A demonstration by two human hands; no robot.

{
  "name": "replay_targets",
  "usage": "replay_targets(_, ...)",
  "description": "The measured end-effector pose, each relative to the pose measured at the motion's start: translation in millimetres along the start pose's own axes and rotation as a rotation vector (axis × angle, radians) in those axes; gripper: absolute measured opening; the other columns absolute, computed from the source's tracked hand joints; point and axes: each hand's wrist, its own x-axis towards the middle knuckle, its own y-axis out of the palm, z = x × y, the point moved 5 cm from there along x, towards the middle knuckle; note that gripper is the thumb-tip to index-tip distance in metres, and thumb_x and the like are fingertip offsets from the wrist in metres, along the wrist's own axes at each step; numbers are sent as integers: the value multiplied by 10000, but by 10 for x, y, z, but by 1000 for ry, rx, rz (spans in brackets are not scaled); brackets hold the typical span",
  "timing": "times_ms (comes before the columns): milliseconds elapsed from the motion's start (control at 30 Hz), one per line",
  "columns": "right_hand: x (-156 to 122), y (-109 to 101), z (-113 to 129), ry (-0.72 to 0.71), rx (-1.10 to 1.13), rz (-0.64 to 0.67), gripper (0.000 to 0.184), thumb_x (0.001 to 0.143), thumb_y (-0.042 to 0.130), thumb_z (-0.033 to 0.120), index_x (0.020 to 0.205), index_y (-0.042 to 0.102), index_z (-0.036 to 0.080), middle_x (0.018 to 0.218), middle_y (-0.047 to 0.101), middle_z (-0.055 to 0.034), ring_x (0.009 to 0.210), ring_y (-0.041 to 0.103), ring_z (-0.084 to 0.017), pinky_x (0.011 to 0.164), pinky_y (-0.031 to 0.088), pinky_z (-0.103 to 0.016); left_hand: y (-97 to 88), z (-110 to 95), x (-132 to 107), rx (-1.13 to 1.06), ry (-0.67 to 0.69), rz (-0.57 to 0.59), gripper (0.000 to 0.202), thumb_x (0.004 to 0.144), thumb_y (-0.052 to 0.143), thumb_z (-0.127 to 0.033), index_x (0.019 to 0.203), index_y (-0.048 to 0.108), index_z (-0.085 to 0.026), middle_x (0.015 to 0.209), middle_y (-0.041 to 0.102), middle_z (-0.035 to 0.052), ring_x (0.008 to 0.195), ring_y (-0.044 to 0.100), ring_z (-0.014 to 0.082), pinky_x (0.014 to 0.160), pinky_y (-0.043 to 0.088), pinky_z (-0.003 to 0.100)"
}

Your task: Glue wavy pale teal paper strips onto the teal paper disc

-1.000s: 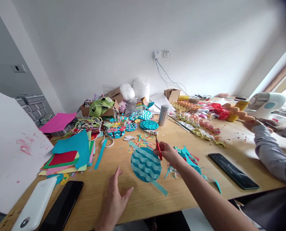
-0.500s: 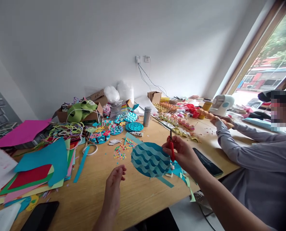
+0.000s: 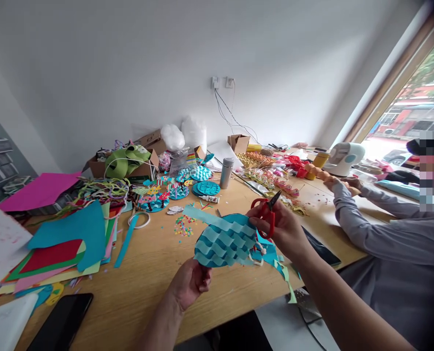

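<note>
A round blue paper disc [image 3: 226,241] with wavy pale-teal strips across it is held above the table, tilted toward me. A loose end of a pale strip [image 3: 198,214] sticks out past its upper left edge. My left hand [image 3: 193,282] grips the disc's lower left edge, with its fingers curled behind it. My right hand [image 3: 281,224] pinches the disc's right edge and also holds red-handled scissors [image 3: 268,217], whose dark blades point up and right. Blue paper scraps [image 3: 270,251] lie behind and below the right hand.
Coloured paper sheets [image 3: 70,239] and a black phone [image 3: 61,321] lie at left. Confetti [image 3: 184,225], stacked blue discs [image 3: 207,188] and a steel bottle [image 3: 226,173] stand beyond my hands. Another phone [image 3: 321,246] lies at right, near a co-worker's grey sleeve [image 3: 352,224].
My left hand has moved up and right and taken hold of the disc. The disc has tilted, and the scissors have turned in my right hand, blades now pointing up and right.
</note>
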Motion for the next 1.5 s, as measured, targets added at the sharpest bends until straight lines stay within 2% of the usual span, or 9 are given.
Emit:
replay_targets(133, -13, 70, 50, -83, -67, 47, 286, 750, 739, 372, 831, 512, 218, 804, 682, -37, 733, 649, -175, 649, 538, -310, 34, 12, -51, -57, -80, 70, 241, 756, 608, -327, 716, 615, -89, 507, 451, -12, 405, 361, 48, 406, 117, 175)
replay_targets(333, -70, 98, 73, -124, -85, 143, 220, 787, 711, 315, 844, 515, 230, 828, 683, -44, 762, 649, -185, 656, 536, -314, 45, -25, -68, -110, -46, 122, 210, 708, 681, -277, 728, 617, -78, 554, 433, -19, 445, 351, 31, 408, 136, 152)
replay_targets(567, -129, 46, 211, -255, -189, 289, 77, 860, 631, 275, 921, 588, 255, 882, 693, -59, 842, 653, -210, 829, 525, -405, 24, -40, -61, -131, -31, 49, 268, 638, 800, -244, 691, 573, -112, 529, 463, -37, 412, 350, 19, 380, 109, 150)
replay_targets(667, -149, 17, 256, -289, -256, 330, 94, 877, 602, 232, 967, 601, 260, 919, 696, -63, 907, 649, -213, 839, 527, -396, 49, -66, -69, -122, -27, 26, 303, 585, 837, -211, 696, 570, -123, 492, 449, -55, 398, 366, 21, 376, 107, 145)
replay_targets(933, -192, -69, 286, -369, -463, 309, 154, 862, 608, 191, 984, 639, 279, 941, 712, -52, 968, 647, -231, 866, 520, -410, 32, -128, -3, -15, 29, -2, 362, 507, 873, -188, 743, 607, -122, 539, 528, -29, 421, 432, 32, 373, 115, 148)
replay_targets(1067, -228, -54, 291, -482, -573, 377, 250, 871, 561, 110, 1058, 587, 274, 970, 718, -48, 1015, 628, -223, 916, 473, -435, 56, -159, 18, 89, 28, -3, 384, 489, 884, -218, 730, 597, -132, 505, 494, -49, 405, 385, 18, 375, 105, 154)
replay_targets(1300, -257, -9, 361, -622, -646, 405, 247, 875, 542, 82, 1072, 556, 231, 988, 714, -75, 936, 644, -204, 888, 454, -413, 74, -231, 40, 217, 62, 11, 415, 520, 882, -338, 690, 556, -145, 486, 469, -57, 392, 326, 11, 383, 91, 174)
replay_targets(1433, -225, -28, 371, -630, -670, 412, 213, 876, 535, 86, 1028, 557, 232, 1009, 710, -81, 951, 646, -205, 868, 463, -396, 81, -263, 74, 225, 40, 47, 422, 493, 898, -317, 680, 570, -129, 513, 484, -47, 392, 330, 3, 386, 89, 175)
replay_targets(1500, -189, -106, 352, -596, -662, 357, 205, 872, 556, 109, 1030, 560, 241, 1032, 706, -80, 983, 644, -211, 878, 465, -396, 88, -295, 106, 204, 50, 57, 414, 484, 903, -302, 672, 583, -119, 524, 497, -39, 390, 344, 3, 380, 99, 172)
